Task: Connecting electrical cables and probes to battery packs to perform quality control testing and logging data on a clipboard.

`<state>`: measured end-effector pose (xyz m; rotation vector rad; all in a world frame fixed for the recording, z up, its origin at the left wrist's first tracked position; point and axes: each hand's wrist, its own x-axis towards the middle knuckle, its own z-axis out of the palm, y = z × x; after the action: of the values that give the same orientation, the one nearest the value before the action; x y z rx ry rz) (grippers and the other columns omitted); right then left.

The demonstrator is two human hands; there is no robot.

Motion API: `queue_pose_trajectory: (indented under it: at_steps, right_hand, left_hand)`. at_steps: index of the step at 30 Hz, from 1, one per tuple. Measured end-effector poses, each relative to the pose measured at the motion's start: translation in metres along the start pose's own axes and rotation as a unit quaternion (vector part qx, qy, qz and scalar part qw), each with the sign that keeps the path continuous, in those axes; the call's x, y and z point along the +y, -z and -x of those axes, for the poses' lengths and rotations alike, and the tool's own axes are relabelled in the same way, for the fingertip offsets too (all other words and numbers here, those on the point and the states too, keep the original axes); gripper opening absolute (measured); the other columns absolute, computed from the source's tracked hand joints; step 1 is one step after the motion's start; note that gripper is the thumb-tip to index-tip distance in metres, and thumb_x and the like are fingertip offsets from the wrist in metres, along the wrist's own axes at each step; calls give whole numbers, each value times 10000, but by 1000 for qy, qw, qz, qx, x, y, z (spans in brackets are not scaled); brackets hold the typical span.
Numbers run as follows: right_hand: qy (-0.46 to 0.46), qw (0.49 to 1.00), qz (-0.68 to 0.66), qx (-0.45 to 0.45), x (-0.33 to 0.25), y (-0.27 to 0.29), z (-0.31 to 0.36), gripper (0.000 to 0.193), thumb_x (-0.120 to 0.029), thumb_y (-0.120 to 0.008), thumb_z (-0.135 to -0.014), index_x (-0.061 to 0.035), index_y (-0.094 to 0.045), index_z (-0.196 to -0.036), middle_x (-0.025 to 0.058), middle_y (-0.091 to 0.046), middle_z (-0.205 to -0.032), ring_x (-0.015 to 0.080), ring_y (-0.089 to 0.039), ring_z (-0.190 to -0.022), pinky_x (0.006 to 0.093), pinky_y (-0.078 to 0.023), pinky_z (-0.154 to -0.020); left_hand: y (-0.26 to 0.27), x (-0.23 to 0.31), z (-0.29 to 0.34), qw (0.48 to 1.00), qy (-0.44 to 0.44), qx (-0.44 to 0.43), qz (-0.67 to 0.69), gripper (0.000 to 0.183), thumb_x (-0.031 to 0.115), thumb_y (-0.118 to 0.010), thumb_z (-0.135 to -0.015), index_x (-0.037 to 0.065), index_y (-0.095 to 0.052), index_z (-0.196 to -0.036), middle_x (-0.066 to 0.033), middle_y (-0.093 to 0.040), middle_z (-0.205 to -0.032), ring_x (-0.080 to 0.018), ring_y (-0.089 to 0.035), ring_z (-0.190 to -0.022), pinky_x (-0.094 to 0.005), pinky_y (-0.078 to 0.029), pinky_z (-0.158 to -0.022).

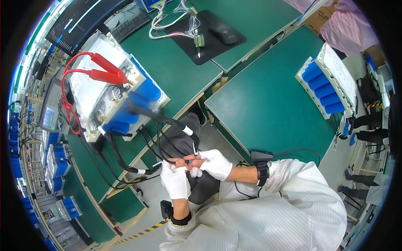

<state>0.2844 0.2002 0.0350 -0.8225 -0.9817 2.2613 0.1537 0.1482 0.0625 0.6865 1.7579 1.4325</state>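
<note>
In front of my body, over my lap, both hands meet in white gloves with bare fingertips. My left hand is closed, pinching the end of a black cable. Fingertip to fingertip with it, my right hand is closed on the same small dark cable end, whose exact shape the fingers hide. A bundle of black cables with white labels runs to my hands from a battery pack of blue cylindrical cells on the left. Red clip leads sit on that pack's top.
A second blue-celled pack stands on the green table at the right. Further back are a black mouse pad, a mouse, a green connector with wires, a keyboard and a monitor. Table edges border my lap.
</note>
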Motion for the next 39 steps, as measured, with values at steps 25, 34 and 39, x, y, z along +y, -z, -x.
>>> queue_pose_trajectory:
  at_steps: [25, 34, 39]
  right_hand:
    - [163, 623, 661, 386, -239, 37, -157, 476, -260, -720, -768, -41, -517, -1138, 207, -521, -1175, 369, -580, -1055, 448, -509, -867]
    - [35, 635, 694, 338, -252, 66, -171, 406, -119, -607, -826, 43, -505, -1184, 267, -596, -1163, 378, -607, -1069, 445, -511, -879]
    - [89, 678, 688, 241, -253, 64, -139, 418, -140, -637, -747, 66, -554, -1101, 310, -637, -969, 417, -645, -933, 433, -533, -813]
  left_hand:
    - [2, 253, -121, 954, -212, -209, -43, 335, 58, -678, -824, -31, -562, -1126, -82, -627, -928, -150, -595, -825, -271, -486, -729]
    - [67, 313, -84, 928, -371, -38, -28, 272, 170, -554, -921, 16, -557, -1145, -77, -617, -906, -117, -560, -750, -249, -462, -638]
    - [180, 240, -15, 956, -291, -39, 3, 342, 327, -568, -908, 6, -562, -1027, -61, -545, -752, -145, -518, -686, -269, -413, -603]
